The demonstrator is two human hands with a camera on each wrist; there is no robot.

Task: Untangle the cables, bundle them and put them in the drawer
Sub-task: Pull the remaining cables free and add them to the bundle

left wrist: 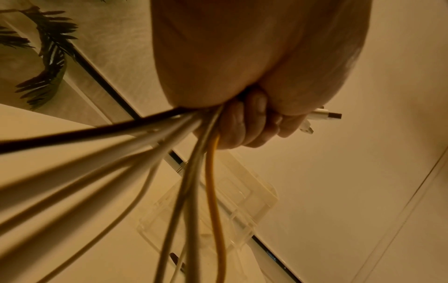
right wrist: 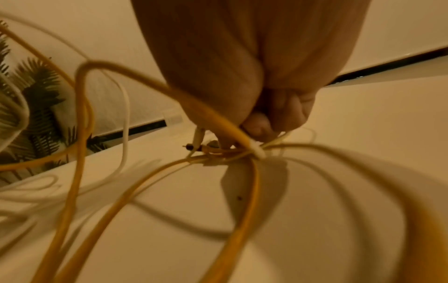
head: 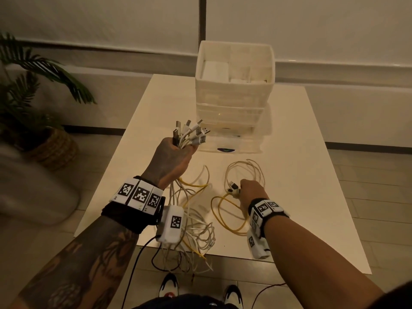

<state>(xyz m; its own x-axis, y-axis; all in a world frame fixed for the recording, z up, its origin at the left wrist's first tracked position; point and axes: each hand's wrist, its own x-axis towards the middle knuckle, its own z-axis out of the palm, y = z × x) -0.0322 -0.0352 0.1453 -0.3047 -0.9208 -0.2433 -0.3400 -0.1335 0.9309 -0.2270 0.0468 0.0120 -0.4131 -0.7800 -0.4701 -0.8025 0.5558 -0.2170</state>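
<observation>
My left hand (head: 172, 162) is raised above the table and grips a bunch of cable ends (head: 191, 132), with USB plugs fanning out above the fist. In the left wrist view the curled fingers (left wrist: 244, 126) close on white, black and yellow cables (left wrist: 211, 172) that hang down. Their loose lengths (head: 196, 228) trail in a tangle to the table's near edge. My right hand (head: 249, 190) is low over the table and pinches the plugs and crossing strands of a yellow and thin pale cable loop (head: 231, 217). A clear drawer unit (head: 231, 121) stands behind.
A white basket (head: 235, 65) holding white boxes sits on top of the drawer unit at the far side of the white table (head: 312, 175). A potted palm (head: 33, 108) stands on the floor to the left. My shoes (head: 169, 286) are at the near table edge.
</observation>
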